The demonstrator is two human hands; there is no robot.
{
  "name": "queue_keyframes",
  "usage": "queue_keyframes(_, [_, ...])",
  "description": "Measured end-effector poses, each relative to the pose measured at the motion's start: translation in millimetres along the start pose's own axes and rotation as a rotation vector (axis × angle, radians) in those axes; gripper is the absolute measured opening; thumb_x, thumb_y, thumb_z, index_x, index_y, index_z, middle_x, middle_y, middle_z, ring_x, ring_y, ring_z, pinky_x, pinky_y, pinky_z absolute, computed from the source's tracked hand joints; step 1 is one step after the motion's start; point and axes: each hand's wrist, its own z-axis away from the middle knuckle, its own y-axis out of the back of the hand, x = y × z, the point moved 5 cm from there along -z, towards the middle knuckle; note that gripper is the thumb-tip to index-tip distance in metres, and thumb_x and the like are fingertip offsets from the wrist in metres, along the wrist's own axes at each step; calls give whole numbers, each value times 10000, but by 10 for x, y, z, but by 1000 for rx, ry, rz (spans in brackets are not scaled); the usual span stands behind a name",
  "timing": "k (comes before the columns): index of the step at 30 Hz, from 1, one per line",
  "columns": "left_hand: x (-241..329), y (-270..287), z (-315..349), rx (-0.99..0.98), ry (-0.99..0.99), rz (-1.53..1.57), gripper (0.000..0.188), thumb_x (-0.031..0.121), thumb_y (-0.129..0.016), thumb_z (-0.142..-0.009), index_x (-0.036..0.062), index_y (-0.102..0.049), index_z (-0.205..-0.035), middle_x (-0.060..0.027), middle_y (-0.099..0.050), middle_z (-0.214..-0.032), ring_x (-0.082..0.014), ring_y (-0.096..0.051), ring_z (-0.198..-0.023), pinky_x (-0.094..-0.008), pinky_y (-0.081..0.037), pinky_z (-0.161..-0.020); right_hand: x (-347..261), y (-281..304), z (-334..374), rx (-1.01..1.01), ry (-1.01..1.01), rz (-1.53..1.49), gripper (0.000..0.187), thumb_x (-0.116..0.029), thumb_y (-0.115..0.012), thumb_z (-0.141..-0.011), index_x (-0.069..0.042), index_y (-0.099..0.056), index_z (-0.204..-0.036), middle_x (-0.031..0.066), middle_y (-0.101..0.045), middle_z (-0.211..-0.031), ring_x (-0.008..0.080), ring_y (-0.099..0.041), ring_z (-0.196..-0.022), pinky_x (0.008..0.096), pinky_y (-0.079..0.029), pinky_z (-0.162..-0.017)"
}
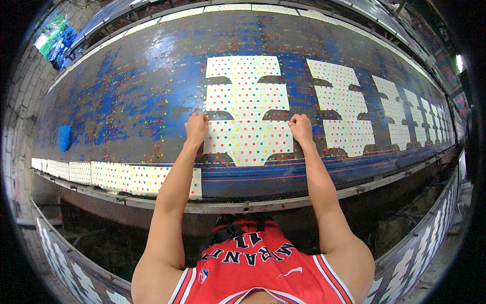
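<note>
Both arms reach over a long dark table. A white cloth piece with coloured dots lies flat in front of me, curved notches cut into its near corners. My left hand is closed in a pinch at its far left corner. At the far right corner, my right hand is closed the same way. Directly beyond it lies a second dotted piece of like shape, and past that a third dotted piece. The fingertips hide the corners they grip.
Further dotted pieces run in columns to the right. A blue sponge-like lump sits at the left. Dotted strips line the near left edge, above a metal rail. Paint stains cover the tabletop. Other tables with white pieces stand behind me.
</note>
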Motion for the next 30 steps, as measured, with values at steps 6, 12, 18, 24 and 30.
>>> queue_keyframes(6, [151, 188, 182, -20, -26, 406, 96, 27, -639, -858, -10, -591, -933, -195, -657, -863, -346, -658, -837, -444, -490, -747, -253, 175, 165, -8, -38, -171, 118, -80, -695, -846, -22, -592, -853, 177, -637, -855, 380, -630, -829, 470, -487, -749])
queue_keyframes(12, [365, 773, 779, -50, -8, 630, 117, 6, -617, -921, -27, -617, -1034, -162, -705, -934, -243, -672, -846, -359, -516, -808, -706, 726, 722, 162, 14, -316, 110, -33, -674, -863, -1, -589, -926, 167, -657, -830, 331, -658, -773, 421, -497, -711])
queue_keyframes(18, [288, 1380, 1082, -107, -74, 743, 118, -9, -608, -935, -24, -652, -1044, -117, -709, -931, -155, -657, -858, -304, -515, -793, -969, 1286, 1269, 312, 103, -397, 182, 11, -620, -893, -13, -661, -1069, 131, -680, -920, 238, -666, -835, 359, -519, -746])
queue_keyframes(24, [250, 1486, 977, -57, -92, 737, 98, 26, -611, -942, -8, -666, -1016, -69, -672, -850, -113, -564, -755, -286, -483, -720, -925, 1383, 1318, 224, 19, -340, 112, -1, -612, -890, -2, -679, -980, 114, -663, -888, 227, -647, -785, 344, -514, -738])
queue_keyframes(30, [205, 1133, 452, -27, -61, 654, 127, 52, -618, -930, -21, -676, -1017, -86, -681, -832, -134, -588, -752, -301, -491, -729, -672, 1065, 756, 157, 51, -344, 114, -49, -623, -898, -1, -686, -980, 147, -691, -904, 246, -675, -804, 356, -525, -750])
